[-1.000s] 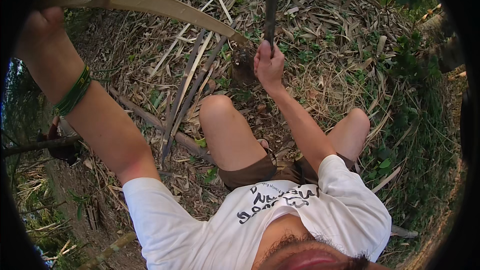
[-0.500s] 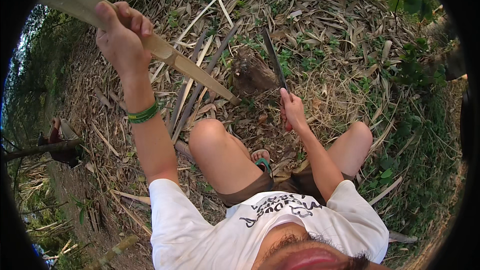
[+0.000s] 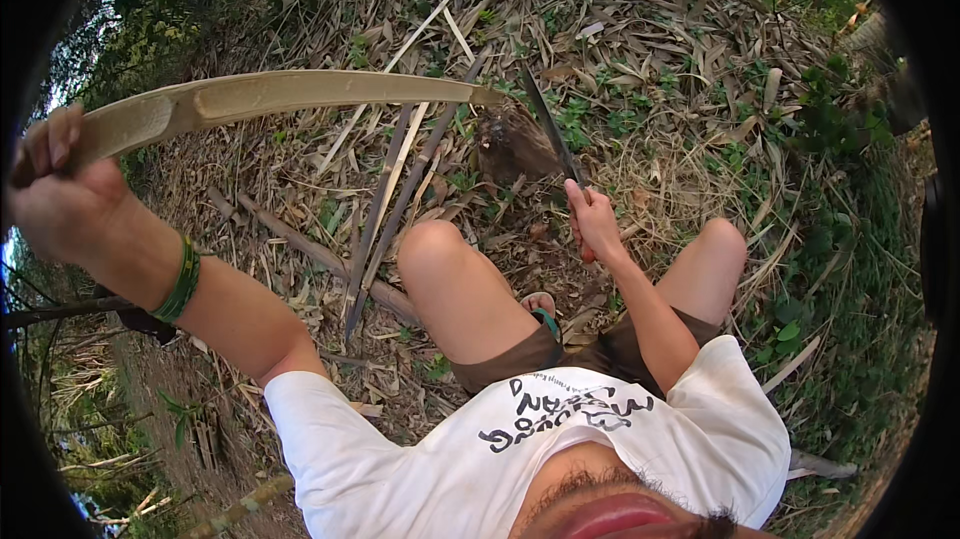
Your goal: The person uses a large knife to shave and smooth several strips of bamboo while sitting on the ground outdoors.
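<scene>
At the far left, my left hand (image 3: 70, 179) is wrapped round one end of a long, pale split bamboo strip (image 3: 300, 94). The strip runs to the right with a slight bow, and nodes mark its face. Its far tip lies at the top of a short brown wood stump (image 3: 515, 144); whether it touches the wood, I cannot tell. My right hand (image 3: 595, 221) grips the reddish handle of a machete (image 3: 548, 119) between my knees. The dark blade points away from me, just right of the stump, apart from the strip's tip.
Several dark and pale bamboo strips (image 3: 385, 209) lie left of the stump. A thicker pole (image 3: 310, 244) rests on the ground beside my left knee. Dry leaves (image 3: 680, 79) cover the ground, with green plants (image 3: 840, 129) at the right and a thin branch (image 3: 65, 309) at the left edge.
My left hand has swung left and lower, turning the bamboo strip nearly level. The strip's tip rose from the ground before the stump to its top. My right hand and the machete barely shifted.
</scene>
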`<state>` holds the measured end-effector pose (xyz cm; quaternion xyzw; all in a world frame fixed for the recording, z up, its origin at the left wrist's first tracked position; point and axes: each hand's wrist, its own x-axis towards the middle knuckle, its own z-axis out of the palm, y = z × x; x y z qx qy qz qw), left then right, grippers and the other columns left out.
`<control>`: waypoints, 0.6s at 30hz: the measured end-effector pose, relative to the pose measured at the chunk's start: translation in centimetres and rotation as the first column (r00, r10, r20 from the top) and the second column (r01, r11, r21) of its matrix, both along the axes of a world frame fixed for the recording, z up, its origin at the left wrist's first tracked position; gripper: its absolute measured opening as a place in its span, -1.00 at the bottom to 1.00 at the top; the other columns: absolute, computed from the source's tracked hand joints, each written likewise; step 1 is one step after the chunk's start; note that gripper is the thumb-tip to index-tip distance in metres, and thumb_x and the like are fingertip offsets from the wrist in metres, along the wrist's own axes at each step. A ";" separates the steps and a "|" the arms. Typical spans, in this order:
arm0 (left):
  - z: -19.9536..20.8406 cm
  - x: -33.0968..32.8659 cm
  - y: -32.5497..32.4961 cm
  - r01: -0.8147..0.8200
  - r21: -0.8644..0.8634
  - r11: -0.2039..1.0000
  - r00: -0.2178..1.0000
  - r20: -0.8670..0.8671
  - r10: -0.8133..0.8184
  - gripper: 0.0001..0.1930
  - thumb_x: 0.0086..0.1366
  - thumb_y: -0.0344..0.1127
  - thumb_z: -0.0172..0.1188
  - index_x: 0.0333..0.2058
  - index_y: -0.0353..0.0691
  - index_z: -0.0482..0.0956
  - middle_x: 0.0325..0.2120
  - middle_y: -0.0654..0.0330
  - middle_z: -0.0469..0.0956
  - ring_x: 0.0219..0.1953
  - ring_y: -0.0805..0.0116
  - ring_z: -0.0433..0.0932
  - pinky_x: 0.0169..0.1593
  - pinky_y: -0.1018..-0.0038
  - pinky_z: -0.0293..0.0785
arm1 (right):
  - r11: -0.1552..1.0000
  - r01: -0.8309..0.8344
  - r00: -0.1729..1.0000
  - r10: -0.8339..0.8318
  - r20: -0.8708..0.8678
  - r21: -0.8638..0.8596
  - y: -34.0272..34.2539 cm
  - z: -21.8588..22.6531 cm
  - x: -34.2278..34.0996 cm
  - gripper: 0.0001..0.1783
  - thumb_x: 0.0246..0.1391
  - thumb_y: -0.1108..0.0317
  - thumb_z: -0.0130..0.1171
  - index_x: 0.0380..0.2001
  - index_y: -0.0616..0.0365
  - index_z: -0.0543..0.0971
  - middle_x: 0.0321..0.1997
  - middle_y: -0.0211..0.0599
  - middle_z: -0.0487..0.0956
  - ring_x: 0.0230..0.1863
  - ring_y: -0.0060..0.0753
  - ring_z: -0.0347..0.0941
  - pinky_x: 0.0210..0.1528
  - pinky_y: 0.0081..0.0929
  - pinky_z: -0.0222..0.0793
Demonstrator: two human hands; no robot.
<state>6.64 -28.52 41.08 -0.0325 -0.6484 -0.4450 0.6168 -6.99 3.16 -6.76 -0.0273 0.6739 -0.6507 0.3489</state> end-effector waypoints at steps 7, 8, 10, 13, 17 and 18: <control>-4.5 -5.0 2.2 -0.007 0.167 0.986 0.997 -0.075 0.020 -0.25 0.51 0.24 -0.66 -0.15 -0.31 0.38 -0.52 0.08 0.39 -0.47 0.14 0.44 -0.16 0.15 0.56 | 1.000 0.008 1.000 -0.008 -0.026 -0.017 0.9 0.8 0.5 -0.42 0.29 -0.19 0.11 -0.57 0.07 0.33 -0.74 -0.50 0.30 -0.77 -0.59 0.24 -0.69 -0.53 0.19; -4.9 -5.0 2.3 0.022 0.172 0.985 0.998 -0.060 -0.012 -0.24 0.51 0.25 -0.67 -0.12 -0.32 0.38 -0.51 0.05 0.42 -0.43 0.09 0.47 -0.12 0.10 0.57 | 1.000 0.014 0.999 -0.015 -0.039 -0.023 0.8 1.2 0.5 -0.41 0.29 -0.19 0.11 -0.57 0.07 0.33 -0.74 -0.50 0.30 -0.77 -0.59 0.23 -0.69 -0.53 0.19; -7.1 -5.3 1.7 0.079 0.185 0.980 0.997 -0.030 -0.075 -0.20 0.49 0.27 -0.69 -0.07 -0.35 0.39 -0.47 0.00 0.47 -0.37 0.00 0.52 -0.03 -0.01 0.59 | 0.999 0.005 0.999 -0.007 -0.053 -0.040 0.1 1.9 0.6 -0.41 0.29 -0.20 0.10 -0.57 0.07 0.33 -0.75 -0.50 0.31 -0.78 -0.59 0.23 -0.69 -0.54 0.18; -7.2 -4.3 -3.2 0.548 0.127 0.827 0.827 0.062 -0.558 -0.22 0.50 0.31 -0.61 -0.29 -0.26 0.44 -0.65 0.19 0.24 -0.60 0.28 0.25 -0.39 0.29 0.39 | 1.000 -0.030 0.994 0.030 -0.107 0.004 -0.8 2.7 -0.2 -0.39 0.30 -0.21 0.09 -0.58 0.09 0.34 -0.75 -0.49 0.33 -0.78 -0.60 0.24 -0.70 -0.54 0.17; -6.7 -5.5 -1.7 0.592 0.108 0.799 0.792 0.105 -0.601 -0.31 0.55 0.19 -0.54 -0.47 -0.21 0.38 -0.71 0.29 0.06 -0.66 0.42 0.01 -0.50 0.43 0.10 | 0.992 -0.078 0.970 0.054 -0.236 -0.096 -3.2 8.0 -3.4 -0.38 0.32 -0.21 0.04 -0.54 0.14 0.39 -0.76 -0.50 0.33 -0.78 -0.65 0.24 -0.72 -0.57 0.13; -6.8 -5.8 -1.9 0.615 0.109 0.781 0.772 0.113 -0.625 -0.33 0.56 0.16 -0.53 -0.48 -0.21 0.37 -0.71 0.29 0.06 -0.66 0.41 0.02 -0.50 0.42 0.11 | 0.981 -0.069 0.954 0.013 -0.300 -0.179 -3.9 11.0 -4.3 -0.39 0.33 -0.21 0.03 -0.51 0.14 0.40 -0.76 -0.51 0.33 -0.77 -0.67 0.24 -0.72 -0.60 0.13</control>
